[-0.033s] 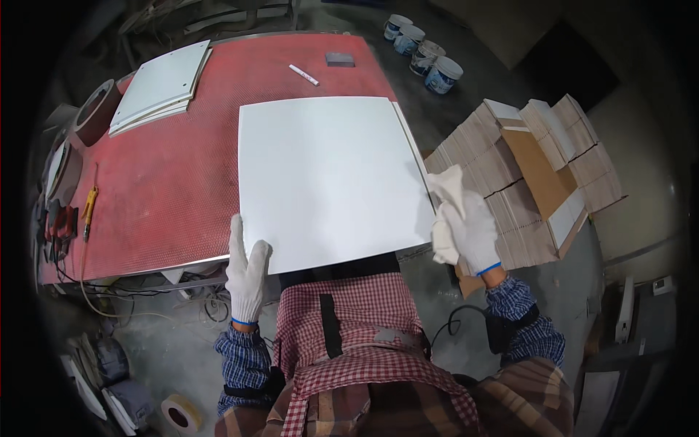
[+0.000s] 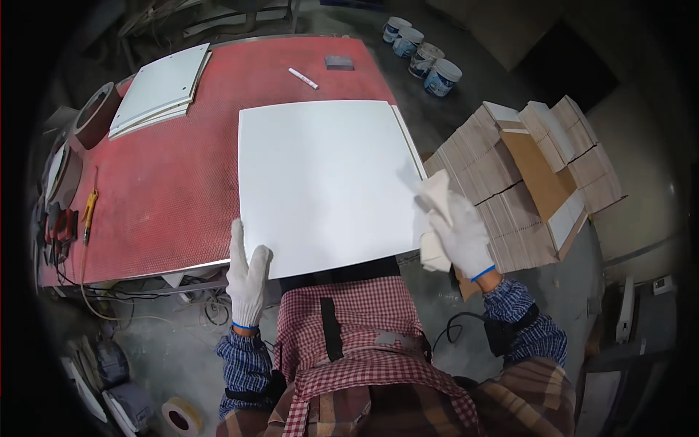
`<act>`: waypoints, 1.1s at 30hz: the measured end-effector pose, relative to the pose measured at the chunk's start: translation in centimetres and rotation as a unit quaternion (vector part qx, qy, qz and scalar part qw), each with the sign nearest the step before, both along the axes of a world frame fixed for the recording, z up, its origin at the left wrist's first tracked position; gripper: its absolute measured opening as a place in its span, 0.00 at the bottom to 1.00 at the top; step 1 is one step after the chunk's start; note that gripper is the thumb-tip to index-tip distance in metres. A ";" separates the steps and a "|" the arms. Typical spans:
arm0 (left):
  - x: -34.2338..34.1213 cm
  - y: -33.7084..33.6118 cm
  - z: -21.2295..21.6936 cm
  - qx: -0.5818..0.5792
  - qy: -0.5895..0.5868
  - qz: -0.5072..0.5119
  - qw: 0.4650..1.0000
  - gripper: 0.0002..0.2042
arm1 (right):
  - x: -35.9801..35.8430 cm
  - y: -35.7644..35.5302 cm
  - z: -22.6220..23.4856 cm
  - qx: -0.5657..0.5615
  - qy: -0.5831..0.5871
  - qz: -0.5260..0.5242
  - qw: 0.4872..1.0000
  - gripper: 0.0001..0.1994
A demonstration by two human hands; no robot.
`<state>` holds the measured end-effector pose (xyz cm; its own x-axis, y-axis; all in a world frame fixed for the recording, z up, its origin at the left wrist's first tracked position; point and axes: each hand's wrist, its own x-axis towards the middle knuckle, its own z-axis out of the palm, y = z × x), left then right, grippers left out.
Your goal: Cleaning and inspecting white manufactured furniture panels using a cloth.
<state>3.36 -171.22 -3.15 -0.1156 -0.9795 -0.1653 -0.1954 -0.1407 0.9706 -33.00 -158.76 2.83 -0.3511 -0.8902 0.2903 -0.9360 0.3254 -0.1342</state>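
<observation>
White panel [image 2: 328,182] lies over the red table [image 2: 175,189]; our left hand [image 2: 247,273], thumb splayed, rests at its near left corner, our right hand [image 2: 464,237] clutches a cream cloth [image 2: 436,191], blocking part of its right edge. Right of the panel, stacked boards [image 2: 473,160] crowd us; left, a yellow tool [image 2: 89,207]; beyond, a marker [image 2: 303,79] and grey block [image 2: 339,63].

So it's a wide fisheye, the left one of a pair worn on the person's head, looking down and a bit forward past the apron [image 2: 364,302]. It's upright, corners go black, and the edges of the table [image 2: 175,204] bow some. The left hand [image 2: 247,277], right hand [image 2: 462,237] and board [image 2: 328,182] sit close, around mid-frame, forearms [image 2: 247,360] sticking up from the lower edge, while the pails [image 2: 443,79] are way further off up top, right of center
</observation>
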 end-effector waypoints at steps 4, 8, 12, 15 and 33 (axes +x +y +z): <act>-0.1 0.0 0.6 -0.039 -0.010 0.006 0.999 0.38 | -0.2 -5.0 -2.6 0.073 -0.002 0.044 0.996 0.31; 0.3 -0.1 1.2 -0.046 0.013 -0.005 0.999 0.37 | -3.0 -14.3 -4.0 0.077 0.007 0.025 0.997 0.33; 0.9 -0.3 -0.3 -0.042 0.059 -0.004 0.997 0.35 | -3.8 -24.7 -4.3 0.088 -0.003 -0.026 0.996 0.34; 0.8 -0.3 -0.7 -0.045 0.108 -0.031 0.993 0.37 | -1.5 -29.1 -4.1 0.039 -0.014 -0.046 0.998 0.33; 0.0 -0.1 -1.5 -0.079 0.090 0.009 0.993 0.36 | 19.0 -25.1 -3.2 -0.016 -0.016 0.553 0.833 0.36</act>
<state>3.37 -171.30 -4.62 -0.1113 -0.9937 0.0113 -0.0166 0.0133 0.9998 -13.97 -183.88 -0.41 0.6704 -0.6662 0.3268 -0.6570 -0.7376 -0.1559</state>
